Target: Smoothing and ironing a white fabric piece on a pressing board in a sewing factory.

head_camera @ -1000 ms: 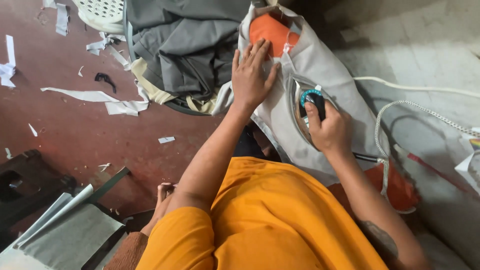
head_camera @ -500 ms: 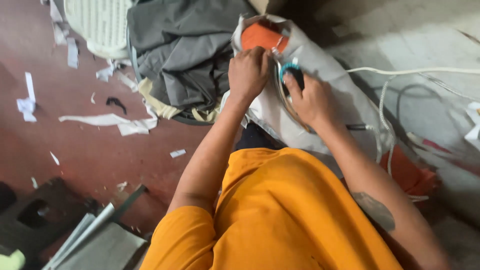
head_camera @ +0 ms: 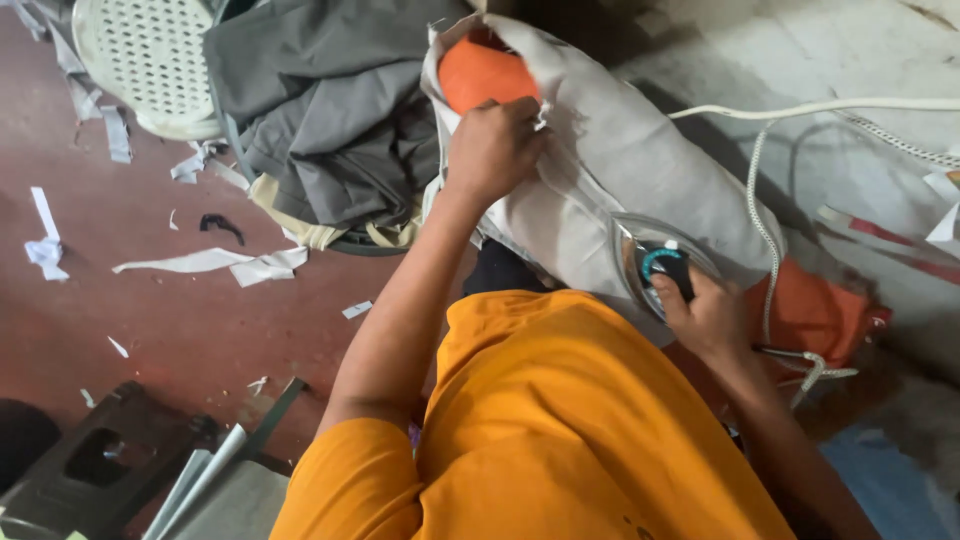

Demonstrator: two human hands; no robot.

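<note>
A dark red floor [head_camera: 150, 330] spreads to the left of the hands, littered with pale cloth strips [head_camera: 205, 264] and small scraps. Up and to the left of the hands, a white perforated plastic chair seat [head_camera: 140, 60] shows at the frame's top. Beside it lies a heap of grey fabric [head_camera: 320, 110]. Far below and left of the hands sits a dark plastic stool [head_camera: 90, 465]. To the right, a pale grey concrete surface [head_camera: 800, 50] catches soft daylight.
</note>
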